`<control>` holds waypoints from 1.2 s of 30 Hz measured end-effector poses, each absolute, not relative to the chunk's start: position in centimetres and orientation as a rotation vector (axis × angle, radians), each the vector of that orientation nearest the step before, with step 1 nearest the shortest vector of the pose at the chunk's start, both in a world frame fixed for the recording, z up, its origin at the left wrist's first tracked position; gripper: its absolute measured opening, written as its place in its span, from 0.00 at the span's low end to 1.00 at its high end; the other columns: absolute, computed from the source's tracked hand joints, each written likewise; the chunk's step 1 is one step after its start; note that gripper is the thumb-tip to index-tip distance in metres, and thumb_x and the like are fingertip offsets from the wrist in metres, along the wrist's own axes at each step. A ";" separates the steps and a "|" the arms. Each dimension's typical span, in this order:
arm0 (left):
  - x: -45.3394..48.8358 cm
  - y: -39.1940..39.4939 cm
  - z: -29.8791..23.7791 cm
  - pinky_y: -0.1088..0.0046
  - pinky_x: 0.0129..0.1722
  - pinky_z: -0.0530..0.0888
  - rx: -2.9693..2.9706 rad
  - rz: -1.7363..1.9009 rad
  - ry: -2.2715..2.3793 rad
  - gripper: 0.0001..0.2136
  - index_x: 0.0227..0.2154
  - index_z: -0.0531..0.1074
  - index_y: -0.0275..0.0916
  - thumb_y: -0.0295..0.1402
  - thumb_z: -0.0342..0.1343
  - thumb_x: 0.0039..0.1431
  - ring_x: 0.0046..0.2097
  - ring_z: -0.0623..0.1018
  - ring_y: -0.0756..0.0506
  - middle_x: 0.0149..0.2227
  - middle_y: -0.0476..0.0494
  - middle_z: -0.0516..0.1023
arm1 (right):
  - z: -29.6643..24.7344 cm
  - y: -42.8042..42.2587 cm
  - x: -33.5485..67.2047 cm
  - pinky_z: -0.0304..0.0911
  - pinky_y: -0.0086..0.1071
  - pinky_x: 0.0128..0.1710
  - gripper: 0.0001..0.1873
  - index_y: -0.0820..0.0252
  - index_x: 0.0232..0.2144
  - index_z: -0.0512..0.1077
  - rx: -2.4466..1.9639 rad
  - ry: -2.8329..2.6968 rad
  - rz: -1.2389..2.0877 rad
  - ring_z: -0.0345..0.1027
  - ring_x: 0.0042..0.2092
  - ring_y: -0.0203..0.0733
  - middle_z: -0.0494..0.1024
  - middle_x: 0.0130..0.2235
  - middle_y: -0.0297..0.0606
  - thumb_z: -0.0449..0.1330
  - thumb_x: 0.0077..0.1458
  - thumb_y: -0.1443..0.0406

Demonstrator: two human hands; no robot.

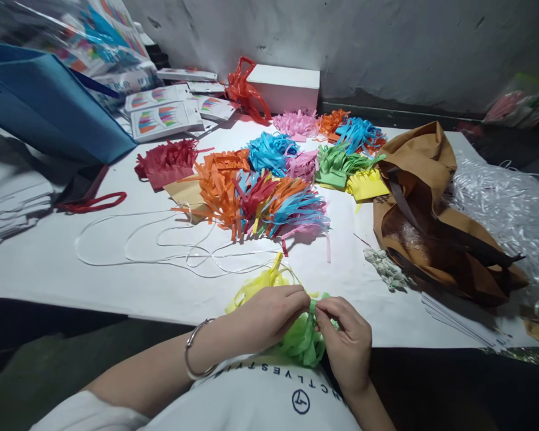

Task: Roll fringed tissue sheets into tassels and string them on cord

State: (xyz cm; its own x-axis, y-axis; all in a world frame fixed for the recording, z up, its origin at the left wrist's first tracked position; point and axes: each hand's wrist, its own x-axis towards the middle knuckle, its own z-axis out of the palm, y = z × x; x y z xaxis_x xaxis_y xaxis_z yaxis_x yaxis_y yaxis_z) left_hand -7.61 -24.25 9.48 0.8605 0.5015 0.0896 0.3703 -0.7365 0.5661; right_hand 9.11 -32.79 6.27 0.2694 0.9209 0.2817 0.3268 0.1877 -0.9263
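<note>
Both my hands meet at the near edge of the white table (49, 263). My left hand (265, 317), with a silver bangle on the wrist, and my right hand (345, 341) pinch the twisted top of a green paper tassel (303, 341) between their fingertips. Its fringe hangs down between my hands. A yellow tassel (258, 284) lies just behind my left hand, on a thin white string (161, 257) that loops across the table.
Piles of fringed paper in orange, blue, pink, red, green (256, 191) fill the table's middle. A brown bag (431, 221) lies right, silvery shreds (512, 209) beyond it. A blue bag (49, 108), printed packets (161, 117) and a white box (287, 87) stand at the back.
</note>
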 end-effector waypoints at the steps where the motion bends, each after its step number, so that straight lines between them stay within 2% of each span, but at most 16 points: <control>1: -7.6 -24.2 9.6 0.74 0.26 0.62 2.492 0.309 0.641 0.08 0.34 0.64 0.39 0.20 0.44 0.62 0.29 0.69 0.48 0.30 0.48 0.70 | 6.2 -32.8 9.2 0.71 0.28 0.30 0.07 0.56 0.35 0.78 -1.340 -1.294 0.665 0.73 0.33 0.38 0.78 0.34 0.37 0.59 0.60 0.70; 5: -7.7 -24.0 9.8 0.74 0.26 0.61 2.618 0.233 0.659 0.09 0.34 0.66 0.39 0.19 0.47 0.61 0.30 0.69 0.48 0.31 0.48 0.70 | 6.2 -32.7 9.4 0.69 0.27 0.26 0.09 0.55 0.36 0.79 -1.306 -1.266 0.775 0.71 0.30 0.35 0.78 0.35 0.36 0.59 0.60 0.71; 10: -7.7 -24.0 9.4 0.73 0.25 0.59 2.724 0.218 0.637 0.11 0.34 0.68 0.39 0.16 0.51 0.56 0.29 0.69 0.47 0.30 0.49 0.71 | 6.4 -32.1 9.6 0.65 0.26 0.26 0.06 0.58 0.30 0.75 -1.343 -1.194 0.962 0.67 0.26 0.33 0.73 0.30 0.32 0.60 0.59 0.68; 15: -7.6 -24.5 8.7 0.75 0.25 0.60 2.618 0.281 0.712 0.10 0.33 0.69 0.38 0.16 0.49 0.57 0.28 0.69 0.49 0.29 0.50 0.71 | 6.4 -31.7 9.8 0.64 0.26 0.31 0.04 0.58 0.29 0.72 -1.338 -1.223 1.015 0.66 0.31 0.35 0.72 0.30 0.32 0.59 0.57 0.68; 20: -7.7 -24.7 9.0 0.77 0.28 0.66 2.328 0.434 0.712 0.09 0.35 0.71 0.37 0.22 0.46 0.64 0.30 0.73 0.49 0.30 0.46 0.75 | 6.0 -31.7 9.5 0.61 0.26 0.31 0.06 0.58 0.29 0.69 -1.317 -1.199 1.006 0.62 0.31 0.34 0.68 0.29 0.30 0.58 0.59 0.65; 23: -7.8 -24.4 9.8 0.76 0.33 0.70 2.077 0.459 0.730 0.09 0.44 0.73 0.37 0.27 0.48 0.67 0.34 0.75 0.49 0.37 0.44 0.79 | 5.9 -31.9 9.3 0.60 0.26 0.30 0.08 0.57 0.29 0.67 -1.309 -1.147 0.994 0.62 0.30 0.34 0.67 0.28 0.30 0.57 0.60 0.64; 25: -7.7 -24.1 10.2 0.77 0.33 0.71 1.950 0.454 0.715 0.11 0.50 0.72 0.39 0.31 0.51 0.67 0.35 0.75 0.50 0.41 0.44 0.79 | 5.8 -31.9 9.1 0.61 0.26 0.31 0.08 0.57 0.28 0.68 -1.297 -1.124 0.989 0.62 0.30 0.34 0.67 0.29 0.30 0.58 0.60 0.64; 28: -7.3 -23.8 10.3 0.77 0.32 0.71 1.887 0.472 0.679 0.10 0.47 0.73 0.39 0.32 0.56 0.64 0.34 0.74 0.51 0.39 0.45 0.79 | 6.0 -31.6 8.9 0.62 0.27 0.31 0.07 0.58 0.28 0.69 -1.271 -1.099 0.986 0.64 0.31 0.34 0.68 0.29 0.30 0.60 0.59 0.64; 31: -7.1 -23.3 9.9 0.77 0.31 0.70 1.957 0.557 0.710 0.06 0.41 0.75 0.37 0.30 0.54 0.65 0.31 0.73 0.51 0.35 0.46 0.78 | 6.8 -31.2 9.9 0.62 0.26 0.27 0.08 0.56 0.30 0.65 -1.226 -0.973 0.923 0.64 0.28 0.32 0.67 0.30 0.29 0.58 0.62 0.62; 34: -7.6 -22.2 9.8 0.77 0.31 0.70 2.098 0.594 0.733 0.07 0.40 0.74 0.37 0.29 0.51 0.66 0.31 0.72 0.51 0.35 0.44 0.77 | 8.3 -31.4 14.3 0.57 0.25 0.18 0.10 0.55 0.30 0.62 -1.116 -0.638 0.849 0.62 0.23 0.30 0.69 0.35 0.31 0.57 0.60 0.58; 35: -8.0 -21.6 9.8 0.76 0.31 0.70 2.146 0.592 0.736 0.08 0.41 0.74 0.37 0.28 0.50 0.66 0.32 0.73 0.51 0.36 0.43 0.77 | 9.0 -31.8 16.6 0.51 0.23 0.14 0.11 0.55 0.30 0.62 -1.120 -0.548 0.833 0.56 0.19 0.28 0.66 0.31 0.29 0.57 0.60 0.57; 36: -8.5 -21.0 9.9 0.76 0.32 0.71 2.190 0.597 0.741 0.08 0.41 0.74 0.36 0.28 0.49 0.67 0.33 0.74 0.50 0.37 0.42 0.77 | 9.8 -32.3 19.2 0.44 0.22 0.12 0.13 0.55 0.27 0.60 -1.139 -0.512 0.820 0.49 0.17 0.28 0.60 0.25 0.25 0.58 0.59 0.58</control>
